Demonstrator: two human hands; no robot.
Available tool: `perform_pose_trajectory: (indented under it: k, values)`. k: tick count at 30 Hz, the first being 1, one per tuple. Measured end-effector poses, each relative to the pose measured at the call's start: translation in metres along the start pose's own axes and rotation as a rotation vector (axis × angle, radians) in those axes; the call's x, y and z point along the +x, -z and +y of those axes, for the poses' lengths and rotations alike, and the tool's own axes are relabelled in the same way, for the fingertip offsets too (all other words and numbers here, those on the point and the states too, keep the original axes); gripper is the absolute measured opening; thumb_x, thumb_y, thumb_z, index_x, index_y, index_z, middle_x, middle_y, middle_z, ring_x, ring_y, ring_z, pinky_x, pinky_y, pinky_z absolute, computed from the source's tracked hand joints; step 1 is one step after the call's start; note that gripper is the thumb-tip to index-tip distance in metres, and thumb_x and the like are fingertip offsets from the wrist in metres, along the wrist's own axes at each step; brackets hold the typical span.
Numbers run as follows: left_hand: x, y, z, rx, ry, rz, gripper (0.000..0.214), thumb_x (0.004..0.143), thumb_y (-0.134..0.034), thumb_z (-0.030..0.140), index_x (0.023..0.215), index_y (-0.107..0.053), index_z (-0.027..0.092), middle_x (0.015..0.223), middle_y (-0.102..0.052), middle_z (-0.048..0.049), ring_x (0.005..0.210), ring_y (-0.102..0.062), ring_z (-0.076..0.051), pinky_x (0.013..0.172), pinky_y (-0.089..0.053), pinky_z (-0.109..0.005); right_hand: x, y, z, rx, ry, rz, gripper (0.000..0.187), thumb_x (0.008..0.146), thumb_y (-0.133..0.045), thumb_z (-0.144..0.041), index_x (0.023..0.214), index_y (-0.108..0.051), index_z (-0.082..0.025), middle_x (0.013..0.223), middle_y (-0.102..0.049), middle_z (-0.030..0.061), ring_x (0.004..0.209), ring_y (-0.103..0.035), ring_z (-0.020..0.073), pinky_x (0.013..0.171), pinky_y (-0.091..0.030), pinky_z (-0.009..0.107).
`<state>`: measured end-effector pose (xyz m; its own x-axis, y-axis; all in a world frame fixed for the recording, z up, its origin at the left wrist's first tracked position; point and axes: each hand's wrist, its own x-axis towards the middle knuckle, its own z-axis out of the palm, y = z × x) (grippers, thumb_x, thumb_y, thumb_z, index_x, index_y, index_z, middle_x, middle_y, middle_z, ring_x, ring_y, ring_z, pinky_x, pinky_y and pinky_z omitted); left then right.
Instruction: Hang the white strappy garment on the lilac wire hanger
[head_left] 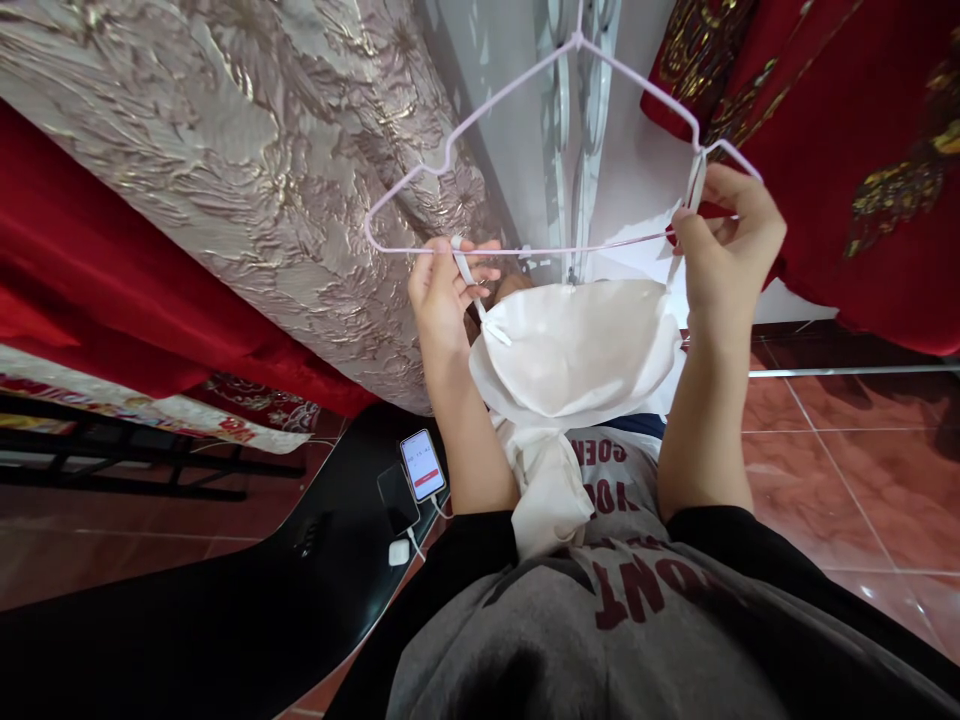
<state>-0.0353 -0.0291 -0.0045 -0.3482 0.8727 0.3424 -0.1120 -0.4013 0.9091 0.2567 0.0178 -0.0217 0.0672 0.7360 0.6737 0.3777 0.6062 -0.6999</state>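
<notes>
Head view, only one available. Pale pink hanger [517,84] is up in front of the torso, hook end pointing away from the wearer. White garment [577,345] sits just below its lower bar, between the forearms, with its loose lower part bunched against the grey shirt [637,600].

Hands are well apart, one per side. Left hand [441,300]: thumb and finger pinched at the lower bar near the left end, left strap [463,266] running across the fingers. Right hand [731,240]: pinched on the right strap [697,182], right by the notch. Can't tell if that strap is fully seated; the fingers cover part of it.

Step in hand, my read: getting the straps onto the hanger. Right side looks further along; left strap is down at the bar, clear of its notch.

Next move calls for holding the right side steady while the left strap goes over the hanger end and up into the notch. Slack on the right could let that strap slip out.

Off to the left: two phones and a small white case [399,552] on the black desk [225,630], clear of the work.
</notes>
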Motion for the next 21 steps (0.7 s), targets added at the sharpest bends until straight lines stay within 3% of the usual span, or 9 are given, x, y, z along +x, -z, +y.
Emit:
perform_pose_trajectory:
  k: [3, 7, 10, 14, 18, 21]
  values:
    - [0.000, 0.000, 0.000, -0.013, -0.011, -0.018, 0.034, 0.103, -0.064, 0.058, 0.090, -0.068, 0.027, 0.104, -0.081, -0.0077, 0.089, -0.078, -0.024, 0.063, -0.061, -0.029, -0.003, -0.003, -0.013, 0.065, -0.078, 0.208, 0.033, 0.095, -0.063, -0.046, 0.123, -0.067, -0.030, 0.111, -0.072, 0.0117, 0.089, -0.067, 0.0283, 0.077, -0.056, 0.050]
    - [-0.001, 0.000, 0.002, -0.081, -0.030, -0.027, 0.030, 0.105, -0.064, 0.050, 0.087, -0.069, 0.026, 0.100, -0.081, -0.0071, 0.079, -0.077, -0.021, 0.060, -0.059, -0.028, -0.007, -0.012, -0.038, 0.098, -0.111, 0.190, 0.020, 0.094, -0.066, -0.044, 0.109, -0.068, -0.031, 0.101, -0.074, 0.0097, 0.083, -0.066, 0.0276, 0.080, -0.057, 0.052]
    - [-0.002, 0.001, 0.004, -0.106, -0.038, -0.042, 0.029, 0.103, -0.066, 0.049, 0.087, -0.068, 0.025, 0.098, -0.081, -0.0069, 0.075, -0.075, -0.020, 0.058, -0.057, -0.028, -0.001, -0.016, -0.054, 0.136, -0.114, 0.173, 0.011, 0.091, -0.067, -0.031, 0.101, -0.071, -0.029, 0.099, -0.078, 0.0080, 0.083, -0.069, 0.0247, 0.084, -0.060, 0.050]
    - [-0.001, 0.005, 0.005, -0.027, -0.018, -0.046, 0.033, 0.101, -0.067, 0.057, 0.087, -0.068, 0.027, 0.101, -0.081, -0.0077, 0.081, -0.076, -0.022, 0.062, -0.059, -0.030, 0.027, -0.010, -0.065, 0.124, -0.010, 0.231, 0.035, 0.087, -0.054, -0.008, 0.108, -0.074, -0.028, 0.103, -0.081, 0.0028, 0.088, -0.075, 0.0221, 0.088, -0.064, 0.046]
    - [-0.001, 0.004, 0.005, -0.005, -0.012, -0.031, 0.034, 0.104, -0.062, 0.055, 0.087, -0.068, 0.027, 0.103, -0.081, -0.0079, 0.076, -0.075, -0.021, 0.064, -0.060, -0.030, 0.054, 0.003, -0.047, 0.116, 0.074, 0.266, 0.059, 0.085, -0.041, 0.000, 0.130, -0.068, -0.025, 0.133, -0.075, 0.0048, 0.117, -0.075, 0.0240, 0.089, -0.065, 0.043]
    - [-0.002, 0.003, 0.005, -0.009, 0.005, -0.029, 0.031, 0.106, -0.059, 0.049, 0.087, -0.069, 0.026, 0.100, -0.082, -0.0073, 0.069, -0.072, -0.019, 0.062, -0.060, -0.029, 0.052, 0.009, -0.019, 0.309, 0.227, 0.493, 0.063, 0.085, -0.036, 0.001, 0.130, -0.072, -0.024, 0.135, -0.075, 0.0057, 0.126, -0.072, 0.0237, 0.093, -0.062, 0.041]
